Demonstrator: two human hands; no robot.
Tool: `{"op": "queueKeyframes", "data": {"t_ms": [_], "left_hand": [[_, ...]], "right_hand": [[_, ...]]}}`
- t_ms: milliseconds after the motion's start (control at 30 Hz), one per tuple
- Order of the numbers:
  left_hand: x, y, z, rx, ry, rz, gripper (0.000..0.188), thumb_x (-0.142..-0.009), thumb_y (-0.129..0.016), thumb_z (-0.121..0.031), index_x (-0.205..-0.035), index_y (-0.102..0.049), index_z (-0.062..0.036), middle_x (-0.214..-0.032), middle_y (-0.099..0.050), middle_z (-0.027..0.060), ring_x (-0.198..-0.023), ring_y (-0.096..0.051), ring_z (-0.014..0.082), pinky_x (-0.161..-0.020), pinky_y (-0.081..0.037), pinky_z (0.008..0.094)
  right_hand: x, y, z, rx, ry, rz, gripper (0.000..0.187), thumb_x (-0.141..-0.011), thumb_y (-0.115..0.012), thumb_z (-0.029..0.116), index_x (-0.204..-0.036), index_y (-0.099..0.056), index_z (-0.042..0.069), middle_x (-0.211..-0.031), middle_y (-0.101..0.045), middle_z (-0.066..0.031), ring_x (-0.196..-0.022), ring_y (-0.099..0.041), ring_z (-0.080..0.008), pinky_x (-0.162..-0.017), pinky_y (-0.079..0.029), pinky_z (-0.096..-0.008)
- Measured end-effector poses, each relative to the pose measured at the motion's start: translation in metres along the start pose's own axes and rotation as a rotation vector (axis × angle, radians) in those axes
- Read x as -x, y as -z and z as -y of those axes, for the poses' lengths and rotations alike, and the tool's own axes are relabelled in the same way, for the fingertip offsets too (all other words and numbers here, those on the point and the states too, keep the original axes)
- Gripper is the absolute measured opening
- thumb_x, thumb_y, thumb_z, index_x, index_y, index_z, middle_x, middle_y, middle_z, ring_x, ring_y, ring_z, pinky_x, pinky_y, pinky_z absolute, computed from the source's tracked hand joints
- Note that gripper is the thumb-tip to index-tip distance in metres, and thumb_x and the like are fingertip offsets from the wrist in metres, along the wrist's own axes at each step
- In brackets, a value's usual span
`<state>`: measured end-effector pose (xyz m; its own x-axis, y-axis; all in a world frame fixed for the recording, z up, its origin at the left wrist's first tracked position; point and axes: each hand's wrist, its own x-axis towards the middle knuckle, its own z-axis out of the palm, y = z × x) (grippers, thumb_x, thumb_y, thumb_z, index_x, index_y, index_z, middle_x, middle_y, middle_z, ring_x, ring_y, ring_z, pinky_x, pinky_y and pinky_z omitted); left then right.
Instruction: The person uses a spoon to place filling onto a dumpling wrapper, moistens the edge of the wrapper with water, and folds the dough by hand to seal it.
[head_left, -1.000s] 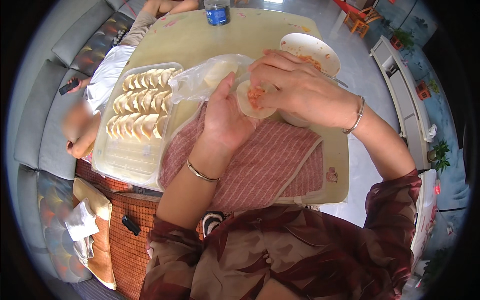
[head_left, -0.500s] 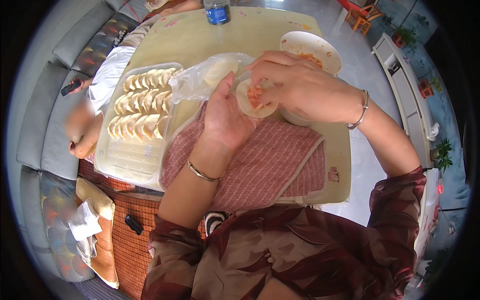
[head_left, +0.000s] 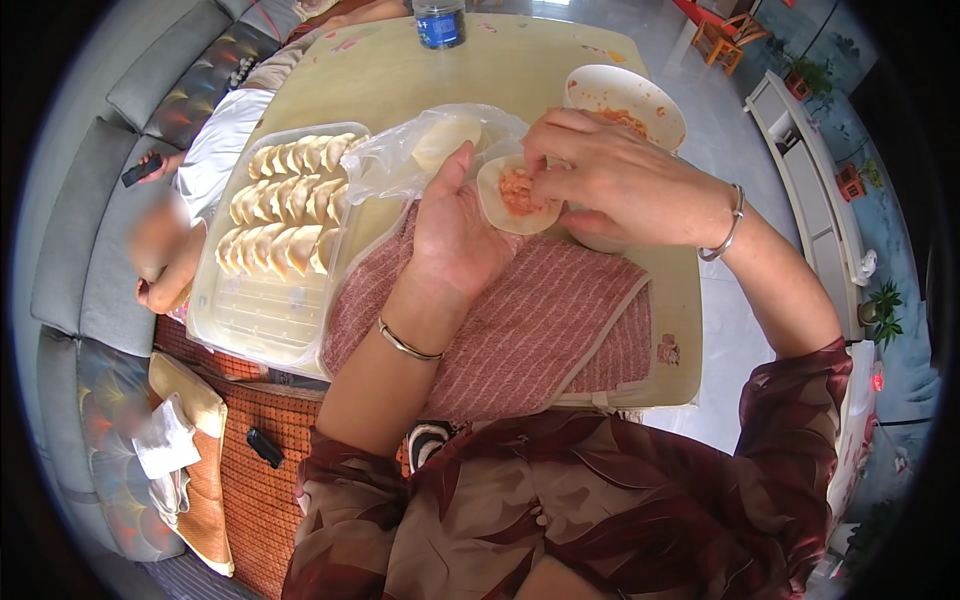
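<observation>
Yellow table (head_left: 520, 60) beside a grey sofa (head_left: 85, 230). More filling (head_left: 516, 190) shows than before on the wrapper (head_left: 520, 224) atop the spread left hand (head_left: 455, 230); the right hand's (head_left: 630, 190) grip I cannot tell.

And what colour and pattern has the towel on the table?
The towel is dusty red with thin, pale stripes, seen best in the head view.

One fisheye view looks down from the head, close above the table (head_left: 390, 85) (the dark rim seems unreadable).
</observation>
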<state>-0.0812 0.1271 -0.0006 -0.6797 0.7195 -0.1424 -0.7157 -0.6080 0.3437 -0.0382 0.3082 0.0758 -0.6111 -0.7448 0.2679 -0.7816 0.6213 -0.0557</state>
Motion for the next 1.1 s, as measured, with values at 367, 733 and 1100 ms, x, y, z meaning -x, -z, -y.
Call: {"op": "queueKeyframes", "data": {"t_ms": [367, 733, 1100], "left_hand": [[0.002, -0.005, 0.001, 0.000, -0.028, -0.013, 0.056, -0.104, -0.026, -0.041, -0.137, -0.041, 0.0022, -0.135, -0.052, 0.0155, -0.125, -0.051, 0.0278, -0.108, -0.039, 0.0432], [0.000, -0.006, 0.004, -0.048, -0.063, -0.043, 0.061, -0.104, -0.025, -0.041, -0.140, -0.035, 0.0079, -0.137, -0.047, 0.0250, -0.129, -0.047, 0.0367, -0.110, -0.036, 0.0510], [-0.006, 0.004, 0.003, -0.018, -0.005, 0.004, 0.067, -0.103, -0.025, -0.042, -0.141, -0.027, 0.0124, -0.142, -0.036, 0.0350, -0.133, -0.039, 0.0469, -0.110, -0.035, 0.0524]], "right_hand": [[-0.006, 0.003, 0.001, 0.002, 0.029, 0.001, 0.015, -0.069, -0.073, 0.005, -0.081, -0.065, 0.005, -0.096, -0.056, -0.0061, -0.102, -0.054, -0.0252, -0.088, -0.048, -0.0364], [-0.003, 0.010, -0.023, -0.209, -0.102, -0.102, 0.010, -0.077, -0.071, 0.007, -0.084, -0.063, 0.006, -0.107, -0.057, -0.0060, -0.102, -0.054, -0.0233, -0.087, -0.045, -0.0320], [0.040, 0.054, -0.100, -0.555, -0.442, -0.377, 0.007, -0.090, -0.066, 0.008, -0.095, -0.066, 0.003, -0.108, -0.061, 0.0005, -0.101, -0.057, -0.0071, -0.092, -0.046, -0.0244]]}}
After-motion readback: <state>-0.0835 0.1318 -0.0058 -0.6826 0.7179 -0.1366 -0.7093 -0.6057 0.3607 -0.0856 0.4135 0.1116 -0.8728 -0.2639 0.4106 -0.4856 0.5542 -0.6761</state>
